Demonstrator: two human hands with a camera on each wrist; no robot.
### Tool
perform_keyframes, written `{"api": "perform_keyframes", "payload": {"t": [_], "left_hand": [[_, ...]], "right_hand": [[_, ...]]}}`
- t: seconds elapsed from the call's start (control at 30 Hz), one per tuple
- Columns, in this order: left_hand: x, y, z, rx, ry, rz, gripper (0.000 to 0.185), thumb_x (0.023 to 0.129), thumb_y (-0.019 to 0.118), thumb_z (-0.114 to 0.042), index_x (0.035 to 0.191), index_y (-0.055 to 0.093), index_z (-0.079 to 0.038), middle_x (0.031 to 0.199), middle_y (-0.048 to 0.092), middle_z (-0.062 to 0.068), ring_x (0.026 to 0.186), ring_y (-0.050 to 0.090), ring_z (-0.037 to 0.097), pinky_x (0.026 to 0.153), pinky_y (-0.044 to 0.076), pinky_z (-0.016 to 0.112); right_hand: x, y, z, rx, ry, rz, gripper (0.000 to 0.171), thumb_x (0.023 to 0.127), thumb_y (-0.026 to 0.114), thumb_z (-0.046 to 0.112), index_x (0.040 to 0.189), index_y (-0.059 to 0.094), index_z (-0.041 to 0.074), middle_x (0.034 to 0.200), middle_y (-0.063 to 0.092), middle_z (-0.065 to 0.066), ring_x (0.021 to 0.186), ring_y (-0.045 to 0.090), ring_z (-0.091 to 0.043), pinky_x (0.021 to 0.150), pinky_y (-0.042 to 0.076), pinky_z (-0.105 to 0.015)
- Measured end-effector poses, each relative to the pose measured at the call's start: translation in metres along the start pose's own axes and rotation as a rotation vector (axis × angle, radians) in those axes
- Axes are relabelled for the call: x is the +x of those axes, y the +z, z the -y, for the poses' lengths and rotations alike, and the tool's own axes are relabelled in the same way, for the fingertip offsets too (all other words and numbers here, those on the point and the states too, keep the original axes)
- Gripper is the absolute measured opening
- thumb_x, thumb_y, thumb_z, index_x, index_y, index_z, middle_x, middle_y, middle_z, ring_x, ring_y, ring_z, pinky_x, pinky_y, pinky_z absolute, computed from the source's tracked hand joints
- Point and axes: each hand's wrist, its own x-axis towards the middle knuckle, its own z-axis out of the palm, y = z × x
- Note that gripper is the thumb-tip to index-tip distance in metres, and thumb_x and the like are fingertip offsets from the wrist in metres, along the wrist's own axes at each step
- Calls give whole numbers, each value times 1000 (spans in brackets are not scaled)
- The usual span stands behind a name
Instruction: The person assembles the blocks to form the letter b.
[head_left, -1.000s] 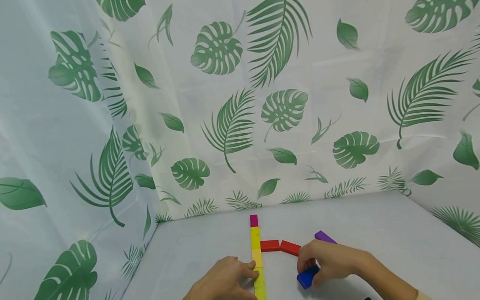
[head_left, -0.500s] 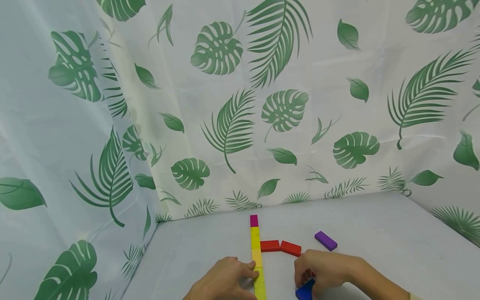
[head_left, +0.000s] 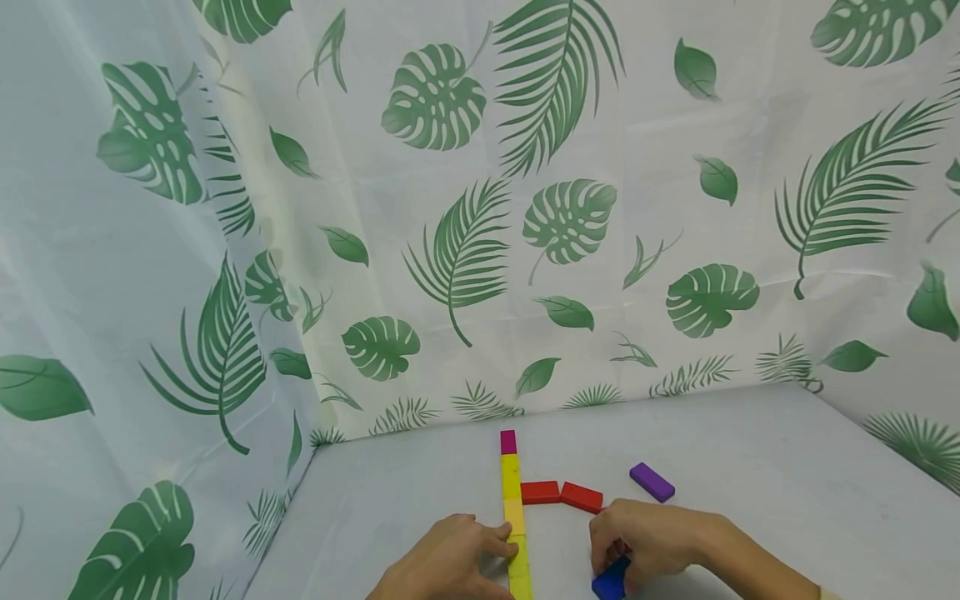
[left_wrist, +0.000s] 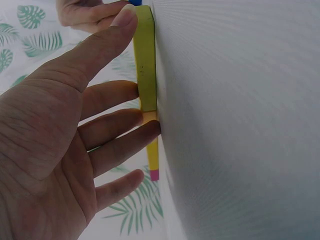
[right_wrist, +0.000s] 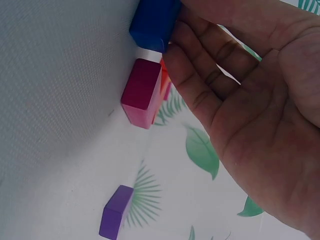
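The right hand (head_left: 645, 537) grips a half-hidden blue block (head_left: 611, 581); the open left hand (head_left: 450, 562) is cut off.

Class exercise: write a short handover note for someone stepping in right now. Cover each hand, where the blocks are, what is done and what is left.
Left hand: open, fingers resting against the yellow block line.
Right hand: holds the blue block near the table's front edge.
Done: yellow line, magenta block at its far end; two red blocks branch right.
Left, probably: the blue block and the loose purple block.
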Motion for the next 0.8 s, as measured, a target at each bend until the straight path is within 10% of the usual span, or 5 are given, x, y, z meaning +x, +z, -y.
{"api": "perform_keyframes", "payload": {"t": [0.8], "left_hand": [[0, 2, 0, -4, -7, -4, 49, 75, 90, -52, 121, 75, -45, 133, 66, -27, 85, 50, -1, 73, 44, 23]], "right_hand": [[-1, -2, 0, -8, 3, -13, 33, 83, 86, 7, 106, 82, 30, 96, 68, 19, 87, 59, 3, 82, 55, -22]]}}
